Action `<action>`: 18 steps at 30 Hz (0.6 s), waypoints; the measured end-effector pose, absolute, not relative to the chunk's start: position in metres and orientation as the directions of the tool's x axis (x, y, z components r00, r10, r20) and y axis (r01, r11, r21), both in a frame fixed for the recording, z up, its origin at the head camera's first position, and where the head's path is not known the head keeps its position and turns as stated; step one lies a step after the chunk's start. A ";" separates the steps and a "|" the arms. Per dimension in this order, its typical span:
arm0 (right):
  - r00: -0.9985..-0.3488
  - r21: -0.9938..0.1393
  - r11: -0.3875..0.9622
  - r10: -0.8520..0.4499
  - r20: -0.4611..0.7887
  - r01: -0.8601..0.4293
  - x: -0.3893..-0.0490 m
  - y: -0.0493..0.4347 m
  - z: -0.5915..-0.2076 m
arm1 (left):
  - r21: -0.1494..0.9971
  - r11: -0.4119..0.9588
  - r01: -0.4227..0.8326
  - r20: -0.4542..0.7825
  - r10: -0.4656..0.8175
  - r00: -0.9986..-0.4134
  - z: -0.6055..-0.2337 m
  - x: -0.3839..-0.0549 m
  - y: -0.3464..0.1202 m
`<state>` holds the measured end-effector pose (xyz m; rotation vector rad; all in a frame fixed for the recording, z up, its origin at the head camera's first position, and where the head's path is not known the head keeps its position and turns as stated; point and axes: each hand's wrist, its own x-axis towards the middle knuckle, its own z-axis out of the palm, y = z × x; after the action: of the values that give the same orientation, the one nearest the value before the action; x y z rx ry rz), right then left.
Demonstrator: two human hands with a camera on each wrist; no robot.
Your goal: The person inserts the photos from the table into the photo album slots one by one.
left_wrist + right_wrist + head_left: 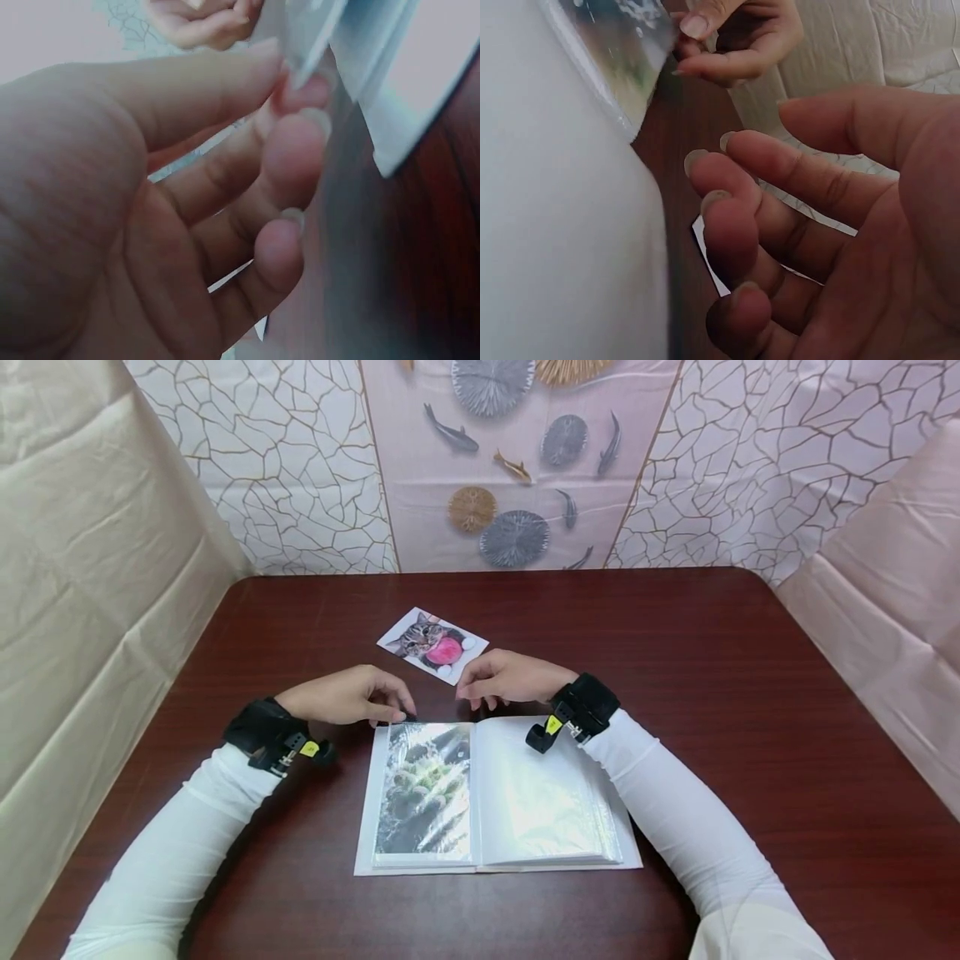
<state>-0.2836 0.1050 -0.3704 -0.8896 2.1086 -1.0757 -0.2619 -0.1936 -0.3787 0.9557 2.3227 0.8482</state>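
A photo album (550,793) lies spread on the table, with a clear sleeve over a picture of a green plant (423,781) on its left page and a pale, glossy right page. At the top of the left page my left hand (348,695) pinches the sleeve's upper edge between thumb and fingers; the left wrist view shows the sleeve edge (319,37) at the fingertips. My right hand (517,677) hovers just above the album's top edge, fingers loosely bent and holding nothing. Near its fingertips lies a loose cat photo (431,643).
The dark wooden table (750,735) carries the album near its front middle. A patterned cloth (517,468) hangs behind the far edge. Pale fabric (90,568) covers the left side, and similar fabric (885,577) the right.
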 end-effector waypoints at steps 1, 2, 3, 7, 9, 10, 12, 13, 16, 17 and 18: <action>-0.597 -0.840 0.452 -0.776 -0.204 -0.301 -0.283 0.106 -0.369 | 0.690 0.575 0.440 -0.191 0.730 -0.656 -0.379 -0.263 -0.194; -0.601 -0.832 0.459 -0.773 -0.202 -0.311 -0.282 0.107 -0.367 | 0.681 0.589 0.435 -0.184 0.713 -0.677 -0.379 -0.264 -0.195; -0.606 -0.826 0.466 -0.769 -0.201 -0.317 -0.281 0.109 -0.366 | 0.668 0.607 0.430 -0.179 0.692 -0.699 -0.379 -0.265 -0.196; -0.628 -0.790 0.506 -0.751 -0.205 -0.347 -0.275 0.115 -0.362 | 0.603 0.678 0.421 -0.143 0.611 -0.779 -0.380 -0.272 -0.197; -0.632 -0.772 0.521 -0.747 -0.206 -0.365 -0.272 0.118 -0.362 | 0.562 0.711 0.423 -0.125 0.578 -0.806 -0.381 -0.276 -0.198; -0.635 -0.762 0.529 -0.745 -0.207 -0.373 -0.270 0.121 -0.362 | 0.543 0.723 0.426 -0.117 0.568 -0.815 -0.381 -0.279 -0.197; -0.638 -0.748 0.542 -0.741 -0.211 -0.382 -0.266 0.126 -0.362 | 0.512 0.747 0.425 -0.108 0.546 -0.831 -0.381 -0.284 -0.195; -0.636 -0.743 0.544 -0.742 -0.210 -0.390 -0.265 0.128 -0.362 | 0.496 0.758 0.423 -0.102 0.535 -0.839 -0.381 -0.286 -0.195; -0.636 -0.733 0.549 -0.743 -0.208 -0.402 -0.260 0.131 -0.360 | 0.468 0.788 0.399 -0.087 0.491 -0.867 -0.382 -0.293 -0.195; -0.636 -0.730 0.549 -0.744 -0.205 -0.406 -0.259 0.131 -0.359 | 0.461 0.798 0.388 -0.080 0.472 -0.878 -0.383 -0.296 -0.195; -0.636 -0.725 0.550 -0.745 -0.202 -0.414 -0.257 0.132 -0.359 | 0.455 0.808 0.375 -0.071 0.453 -0.889 -0.384 -0.298 -0.195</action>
<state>-0.2574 0.1317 -0.3588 -0.9341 2.2926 -0.8886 -0.2983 -0.1954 -0.3839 0.6504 2.8173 0.6543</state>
